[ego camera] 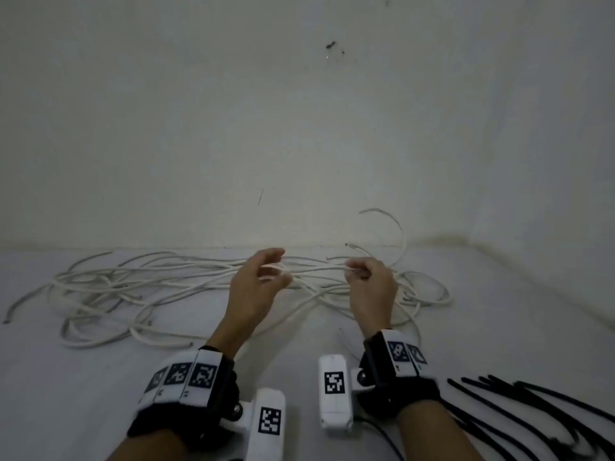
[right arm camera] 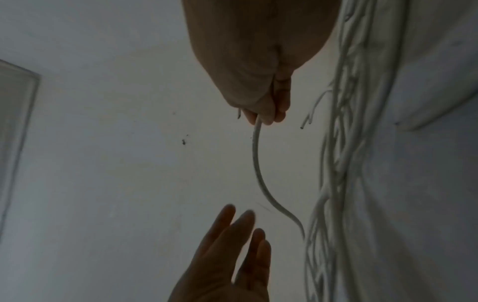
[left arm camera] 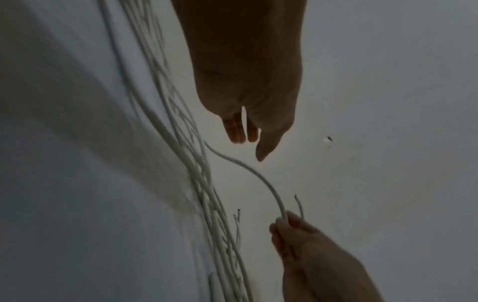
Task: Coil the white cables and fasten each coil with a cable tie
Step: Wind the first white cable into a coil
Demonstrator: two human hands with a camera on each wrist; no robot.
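Note:
A loose tangle of white cables (ego camera: pixel 133 284) sprawls across the white table along the wall. My right hand (ego camera: pixel 352 272) pinches one white cable (ego camera: pixel 316 269) near its end and holds it lifted above the pile. The right wrist view shows my fingers (right arm camera: pixel 266 116) closed around that held cable (right arm camera: pixel 254 155), which curves down into the tangle (right arm camera: pixel 336 163). My left hand (ego camera: pixel 279 269) hovers just left of it with fingers straight and spread, holding nothing. In the left wrist view its fingertips (left arm camera: pixel 240 132) stay apart from the held cable (left arm camera: pixel 258 177).
Several black cable ties (ego camera: pixel 532 407) lie fanned out on the table (ego camera: pixel 66 394) at the lower right, beside my right wrist. A plain wall (ego camera: pixel 299 128) rises directly behind the cables. One cable end (ego camera: pixel 396 227) arcs up against the wall.

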